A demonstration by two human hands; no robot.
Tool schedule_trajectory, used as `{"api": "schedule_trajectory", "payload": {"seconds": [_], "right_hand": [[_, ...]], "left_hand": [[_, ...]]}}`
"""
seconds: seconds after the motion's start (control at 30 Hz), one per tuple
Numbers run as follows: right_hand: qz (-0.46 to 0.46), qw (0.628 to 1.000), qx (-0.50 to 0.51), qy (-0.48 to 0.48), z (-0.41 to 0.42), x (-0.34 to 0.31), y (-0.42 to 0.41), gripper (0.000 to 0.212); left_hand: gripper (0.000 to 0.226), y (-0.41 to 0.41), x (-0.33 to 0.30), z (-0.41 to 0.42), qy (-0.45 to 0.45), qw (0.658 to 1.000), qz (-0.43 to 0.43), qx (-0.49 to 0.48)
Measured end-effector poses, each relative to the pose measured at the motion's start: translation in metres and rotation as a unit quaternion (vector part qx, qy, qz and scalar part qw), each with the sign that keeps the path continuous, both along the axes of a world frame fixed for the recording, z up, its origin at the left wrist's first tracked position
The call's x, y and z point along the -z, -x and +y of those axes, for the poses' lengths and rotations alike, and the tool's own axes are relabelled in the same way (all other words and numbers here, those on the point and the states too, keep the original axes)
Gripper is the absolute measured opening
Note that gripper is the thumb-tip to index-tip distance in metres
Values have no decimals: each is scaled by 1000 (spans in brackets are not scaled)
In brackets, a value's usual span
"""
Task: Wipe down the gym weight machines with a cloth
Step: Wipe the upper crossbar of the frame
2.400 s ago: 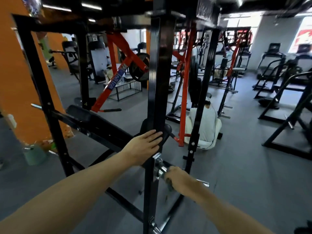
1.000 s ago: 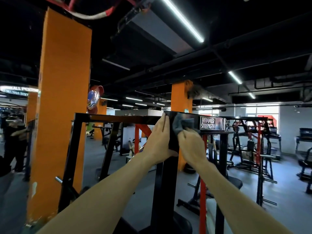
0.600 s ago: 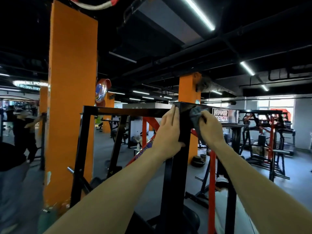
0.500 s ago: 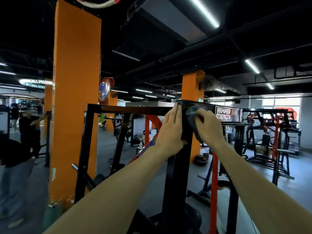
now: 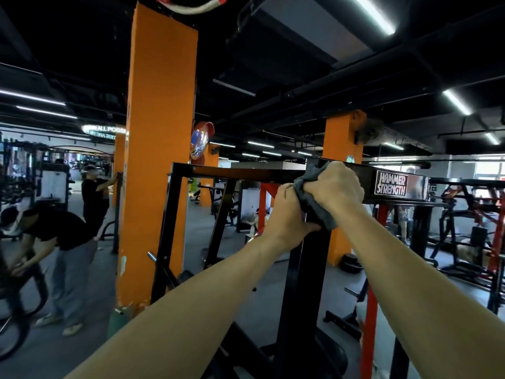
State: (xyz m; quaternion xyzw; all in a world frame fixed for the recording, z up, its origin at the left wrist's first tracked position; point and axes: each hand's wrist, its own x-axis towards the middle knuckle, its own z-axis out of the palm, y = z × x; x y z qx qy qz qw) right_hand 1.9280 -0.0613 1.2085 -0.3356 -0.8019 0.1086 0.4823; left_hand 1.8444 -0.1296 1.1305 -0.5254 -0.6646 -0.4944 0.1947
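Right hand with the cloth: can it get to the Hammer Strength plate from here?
Probably yes. The right hand grips the cloth on the same crossbar, and nothing lies between it and the plate.

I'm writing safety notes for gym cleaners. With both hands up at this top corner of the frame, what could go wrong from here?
1. The right hand bunches the grey cloth at the corner of the black frame; a hanging fold may snag on an edge.
2. The left hand grips the post right beside the cloth, so a hard wipe could knock its fingers.
3. Two people work nearby on the left; stepping back blind may mean a bump.
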Motion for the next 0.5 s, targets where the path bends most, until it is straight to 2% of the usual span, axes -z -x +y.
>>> {"api": "schedule_trajectory", "payload": {"seconds": [0.13, 0.2, 0.3, 0.4, 0.5], "right_hand": [[21, 998, 66, 14, -13, -2, 19, 38], [45, 998, 45, 2, -12, 5, 16, 41], [84, 996, -31, -29, -1, 13, -2, 31], [125, 986, -84, -70, 9, 24, -19, 22], [156, 968, -79, -182, 21, 42, -23, 17]], "left_hand": [[92, 1, 3, -3, -8, 1000, -5, -28], [90, -4, 2, -7, -9, 999, 2, -38], [94, -11, 1, -10, -2, 997, 29, -72], [116, -18, -3, -11, 23, 981, 132, -140], [132, -20, -11, -8, 62, 936, 276, -207]]}}
